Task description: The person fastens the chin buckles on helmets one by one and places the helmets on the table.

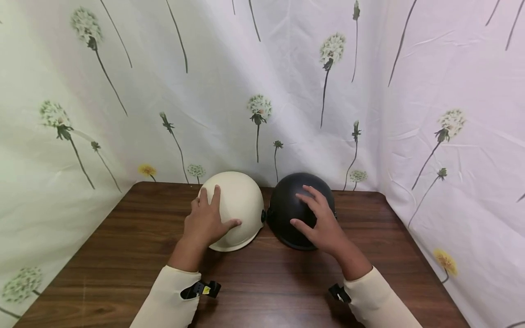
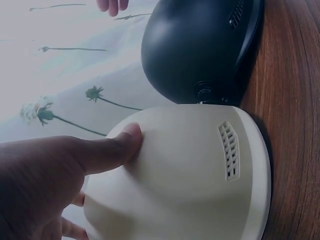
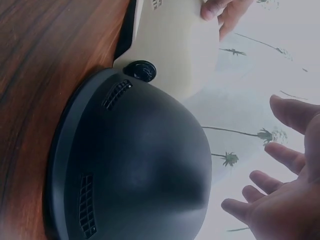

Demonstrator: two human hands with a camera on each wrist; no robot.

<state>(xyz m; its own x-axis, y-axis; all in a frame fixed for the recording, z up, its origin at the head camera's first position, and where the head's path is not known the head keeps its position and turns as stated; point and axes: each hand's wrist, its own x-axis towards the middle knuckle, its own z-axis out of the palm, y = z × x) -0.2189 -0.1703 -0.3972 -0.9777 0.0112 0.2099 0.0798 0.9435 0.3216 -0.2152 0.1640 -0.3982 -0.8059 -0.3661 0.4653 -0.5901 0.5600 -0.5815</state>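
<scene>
Two helmets sit side by side, dome up, on the brown table. My left hand [image 1: 203, 223] rests on the left side of the cream helmet [image 1: 242, 205], its fingers and thumb spread over the shell. The left wrist view shows the thumb against the dome, near a grille-like vent [image 2: 230, 150]. Over the black helmet [image 1: 287, 205], my right hand [image 1: 324, 225] hovers with fingers apart and slightly bent. From the right wrist, a gap shows between that hand and the black dome [image 3: 145, 150]. A round black knob [image 3: 140, 71] sits on the cream helmet's side, where the two helmets meet.
Wood-grain table [image 1: 262, 282] stretches in front of the helmets and to both sides. Close behind them hangs a white cloth [image 1: 221, 91] printed with dandelions, which also lines the left and right. Both sleeves carry a black wrist strap [image 1: 205, 289].
</scene>
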